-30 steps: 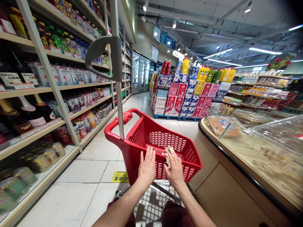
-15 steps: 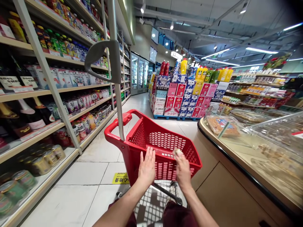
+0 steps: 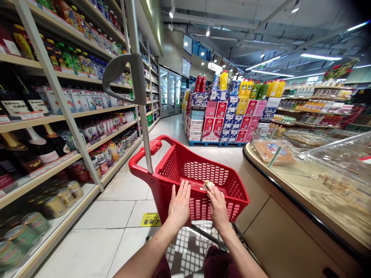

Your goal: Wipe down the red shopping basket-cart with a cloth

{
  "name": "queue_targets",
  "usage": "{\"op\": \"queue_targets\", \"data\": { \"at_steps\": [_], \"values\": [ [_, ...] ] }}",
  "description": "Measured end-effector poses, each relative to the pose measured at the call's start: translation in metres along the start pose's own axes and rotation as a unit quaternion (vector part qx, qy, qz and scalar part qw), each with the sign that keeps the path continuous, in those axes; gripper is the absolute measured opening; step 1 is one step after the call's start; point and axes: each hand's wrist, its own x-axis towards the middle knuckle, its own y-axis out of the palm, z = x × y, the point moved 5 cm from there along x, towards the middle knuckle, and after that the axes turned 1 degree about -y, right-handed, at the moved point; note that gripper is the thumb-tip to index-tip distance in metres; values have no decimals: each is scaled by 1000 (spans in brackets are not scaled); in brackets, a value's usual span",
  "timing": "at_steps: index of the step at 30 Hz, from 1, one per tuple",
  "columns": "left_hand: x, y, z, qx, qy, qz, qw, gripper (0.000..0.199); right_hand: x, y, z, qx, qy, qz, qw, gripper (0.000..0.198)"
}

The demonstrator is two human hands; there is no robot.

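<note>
In front of me stands a red plastic shopping cart [image 3: 199, 185] with perforated basket walls and a metal pole with a grey handle [image 3: 138, 79] rising at its left end. My left hand [image 3: 180, 202] lies flat on the outside of its near wall, fingers stretched out and reaching the rim. Farther right along the same rim, my right hand [image 3: 218, 204] presses a crumpled off-white cloth [image 3: 208, 185] under its fingertips. Part of the cloth is hidden beneath the fingers. Nothing is visible lying inside the basket.
Drink shelves [image 3: 72, 112] line the left side. To the right, a display counter [image 3: 290, 197] with packaged food under clear covers stands close to the cart. Stacked boxes and bottles [image 3: 223, 116] stand ahead on a blue pallet. A yellow floor sticker [image 3: 150, 219] lies left of the cart.
My right hand has slid leftward along the rim with the cloth, closer to my left hand. The left hand keeps its place on the cart wall.
</note>
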Motion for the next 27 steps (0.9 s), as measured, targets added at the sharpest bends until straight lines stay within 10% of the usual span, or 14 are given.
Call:
{"op": "queue_targets", "data": {
  "at_steps": [6,13,19,27],
  "values": [
    [-4,-2,14,19,-25,-11,999,66,-12,-27,-52,-95,144,-82,982,50],
    [-4,-10,16,3,-22,-4,1000,64,7,8,32,2,-6,18,1000,61],
    [-11,-14,23,-14,-26,-33,999,66,-4,-18,-24,-51,160,-45,985,54],
    [19,-7,-24,-30,112,-66,991,52,27,23,90,185,135,80,970,57]
  ]
}}
